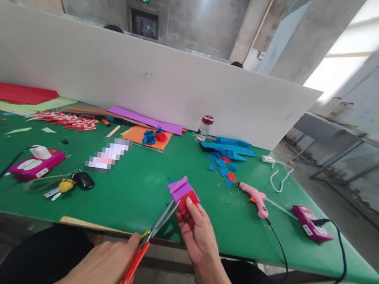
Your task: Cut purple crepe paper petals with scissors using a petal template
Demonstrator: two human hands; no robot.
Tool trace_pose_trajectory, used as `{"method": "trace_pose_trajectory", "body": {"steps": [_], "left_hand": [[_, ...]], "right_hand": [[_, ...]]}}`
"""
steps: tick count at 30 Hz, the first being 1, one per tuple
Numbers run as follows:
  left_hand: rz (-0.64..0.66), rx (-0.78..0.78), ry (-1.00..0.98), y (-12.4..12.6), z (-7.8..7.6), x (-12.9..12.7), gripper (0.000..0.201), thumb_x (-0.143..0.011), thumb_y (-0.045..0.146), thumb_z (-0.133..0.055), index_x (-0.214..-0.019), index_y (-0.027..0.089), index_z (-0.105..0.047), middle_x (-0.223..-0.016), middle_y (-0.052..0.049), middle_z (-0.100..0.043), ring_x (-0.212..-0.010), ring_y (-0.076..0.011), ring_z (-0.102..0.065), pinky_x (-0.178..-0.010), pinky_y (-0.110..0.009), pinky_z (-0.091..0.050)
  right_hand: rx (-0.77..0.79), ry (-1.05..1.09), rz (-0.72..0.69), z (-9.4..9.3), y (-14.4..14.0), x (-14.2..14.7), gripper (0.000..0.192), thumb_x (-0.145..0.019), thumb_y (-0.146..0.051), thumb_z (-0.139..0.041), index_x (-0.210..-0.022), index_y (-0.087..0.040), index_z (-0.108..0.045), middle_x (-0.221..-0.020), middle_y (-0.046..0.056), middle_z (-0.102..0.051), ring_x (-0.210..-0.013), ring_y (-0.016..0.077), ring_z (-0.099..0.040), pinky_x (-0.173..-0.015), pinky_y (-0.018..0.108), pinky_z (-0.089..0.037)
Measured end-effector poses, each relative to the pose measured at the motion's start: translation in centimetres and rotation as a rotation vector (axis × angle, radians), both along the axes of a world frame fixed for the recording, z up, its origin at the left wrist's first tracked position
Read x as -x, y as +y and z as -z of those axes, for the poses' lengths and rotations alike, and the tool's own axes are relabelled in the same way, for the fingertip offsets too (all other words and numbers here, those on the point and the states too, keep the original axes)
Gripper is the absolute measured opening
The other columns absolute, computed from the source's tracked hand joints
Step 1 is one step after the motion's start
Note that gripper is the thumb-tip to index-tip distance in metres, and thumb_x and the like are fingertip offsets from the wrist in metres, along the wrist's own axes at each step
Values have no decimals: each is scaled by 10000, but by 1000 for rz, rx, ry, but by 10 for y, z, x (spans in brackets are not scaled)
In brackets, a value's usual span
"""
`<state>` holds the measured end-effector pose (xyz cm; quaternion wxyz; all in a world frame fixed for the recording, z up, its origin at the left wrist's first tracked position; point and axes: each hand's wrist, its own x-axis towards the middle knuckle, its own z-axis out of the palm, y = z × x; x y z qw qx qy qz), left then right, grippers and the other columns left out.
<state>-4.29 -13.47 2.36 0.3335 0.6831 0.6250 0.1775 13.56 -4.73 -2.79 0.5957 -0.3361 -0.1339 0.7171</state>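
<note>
My left hand (104,261) is closed around the scissors (135,266), which have red handles and metal blades pointing up and to the right. The blades are slightly parted, and their tips reach the lower left edge of the purple paper (178,188). My right hand (199,233) pinches that purple paper together with a red paper piece (189,200) between thumb and fingers, just above the table's front edge. The purple sheet is creased and lies partly behind the red one. How many layers are held I cannot tell.
On the green table (140,191) lie a pink glue gun (254,197), magenta power strips (312,224), keys (59,189), blue paper scraps (222,163) and blue and red paper flowers (153,137). A glass jar (204,129) stands by the white partition (142,79). Black cords hang over the front edge.
</note>
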Motion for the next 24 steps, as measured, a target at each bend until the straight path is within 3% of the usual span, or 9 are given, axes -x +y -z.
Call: {"method": "trace_pose_trajectory", "body": {"steps": [6, 10, 17, 21, 24], "left_hand": [[30, -16, -21, 0, 0, 4, 144, -676, 372, -564, -757, 273, -629, -649, -55, -680, -686, -270, -648, -686, -306, -450], [47, -26, 66, 2, 3, -1, 130, -688, 324, -552, -780, 268, -624, -695, -39, -681, -683, -253, -644, -683, -298, -436], [190, 51, 319, 6, -1, -5, 194, -783, 200, -414, -885, 251, -571, -736, -25, -681, -613, -223, -592, -560, -284, -336], [176, 36, 339, 4, 1, -7, 209, -774, 202, -428, -917, 258, -570, -744, -19, -684, -600, -221, -596, -545, -285, -312], [70, -52, 280, 1, 8, -8, 175, -731, 239, -499, -887, 263, -574, -756, -27, -695, -653, -242, -629, -588, -293, -351]], "right_hand": [[-4, -28, -36, 2, 1, -1, 330, -560, -277, -905, -798, -158, -711, -706, 10, -732, -577, 94, -635, -605, 204, -556], [-23, -34, -95, 5, -3, 3, 342, -548, -282, -907, -806, -152, -723, -737, 22, -745, -584, 93, -639, -600, 196, -552], [-61, -70, -155, 2, -6, 2, 374, -537, -311, -910, -828, -145, -745, -739, 31, -751, -605, 101, -652, -614, 200, -554], [-87, -98, -163, 2, -7, 2, 371, -559, -319, -900, -850, -142, -753, -772, 44, -761, -624, 107, -661, -627, 207, -557], [-112, -108, -165, 1, -8, 3, 366, -576, -319, -892, -867, -142, -758, -804, 53, -767, -639, 113, -664, -647, 218, -561]]}}
